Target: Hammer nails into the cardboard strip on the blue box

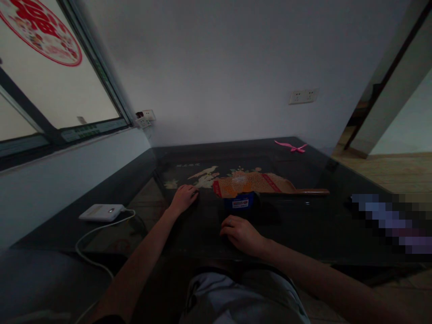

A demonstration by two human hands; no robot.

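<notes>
My left hand (184,198) rests on the dark tabletop, its fingers loosely out and holding nothing that I can see. Nearer the front edge lies my right hand (241,232), a ring on one finger, fingers slightly bent and empty. Just beyond it stands a small dark blue packet (240,202) with a white and red label, not touched by either hand. Behind the packet is a long, flat orange-brown patterned thing (259,183) with red bands. A brown wooden-looking handle (312,192) sticks out at its right end; its kind is unclear.
At left a white power bank (102,212) trails a white cable (96,230) over the front edge. A pink ribbon (293,147) lies at the far right of the dark table (202,238). A wall bounds the back, a window the left. A blurred patch covers the right edge.
</notes>
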